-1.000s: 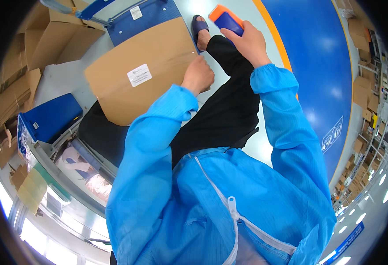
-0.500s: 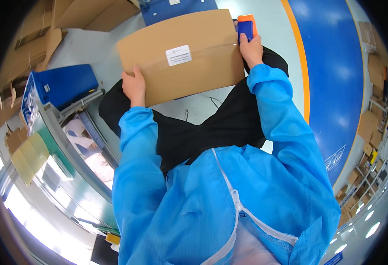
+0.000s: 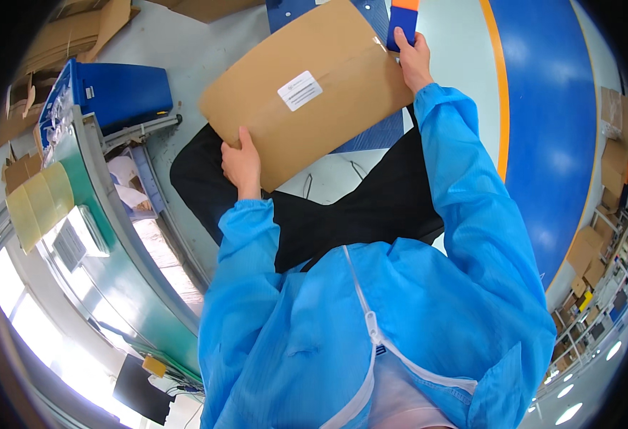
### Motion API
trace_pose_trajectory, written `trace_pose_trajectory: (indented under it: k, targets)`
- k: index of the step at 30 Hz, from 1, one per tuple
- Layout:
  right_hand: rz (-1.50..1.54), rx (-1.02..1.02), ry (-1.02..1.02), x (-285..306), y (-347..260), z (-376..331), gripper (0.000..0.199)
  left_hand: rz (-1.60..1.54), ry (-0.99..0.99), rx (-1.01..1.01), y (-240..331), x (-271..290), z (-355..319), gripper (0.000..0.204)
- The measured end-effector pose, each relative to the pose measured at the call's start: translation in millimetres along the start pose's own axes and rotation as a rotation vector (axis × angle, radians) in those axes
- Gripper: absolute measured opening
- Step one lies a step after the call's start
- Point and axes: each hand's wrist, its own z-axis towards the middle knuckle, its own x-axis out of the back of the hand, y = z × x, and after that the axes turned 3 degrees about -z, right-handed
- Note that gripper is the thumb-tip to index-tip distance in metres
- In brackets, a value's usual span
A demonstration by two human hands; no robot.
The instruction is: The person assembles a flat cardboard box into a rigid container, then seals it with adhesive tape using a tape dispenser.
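Observation:
A brown cardboard box [image 3: 335, 132] with a white label [image 3: 300, 91] and a strip of clear tape is tilted in front of me, its right end farther away than its left. My left hand [image 3: 242, 166] grips its near left corner, thumb on top. At the right edge is my right hand [image 3: 415, 63], fingers closed round an orange-and-blue hand tool [image 3: 402, 28]. The tool's exact kind does not show, and the picture's top edge cuts it off. Whether my right fingers also grip the box is hidden.
Below the box lies a blue platform [image 3: 375, 136]. On the left stand a blue bin [image 3: 125, 89] and a green-topped workbench [image 3: 132, 275]. Cardboard [image 3: 107, 28] leans at the far left. An orange line [image 3: 501, 93] borders blue flooring [image 3: 546, 129] on the right, with stocked shelves [image 3: 600, 286] beyond.
The box has turned counterclockwise, its right end swinging away and its left corner coming nearer. Both hands have moved with it, the right one still holding the orange-and-blue tool. My view has shifted slightly.

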Motion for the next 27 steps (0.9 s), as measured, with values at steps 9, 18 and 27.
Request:
trace_pose_trajectory:
  k: [9, 18, 27]
  targets:
    - [0.236, 0.168, -0.062, 61, -102, -122, 0.033, 0.175, 0.237, -0.582, 44, -12, -44, 0.074]
    - [-0.002, -0.009, -0.226, 114, -125, -217, 0.032, -0.794, -1.203, -0.249, 185, -2, -78, 0.048]
    - [-0.184, 0.055, -0.26, 121, -126, -214, 0.041, -0.719, -1.193, -0.425, 210, -21, -77, 0.024]
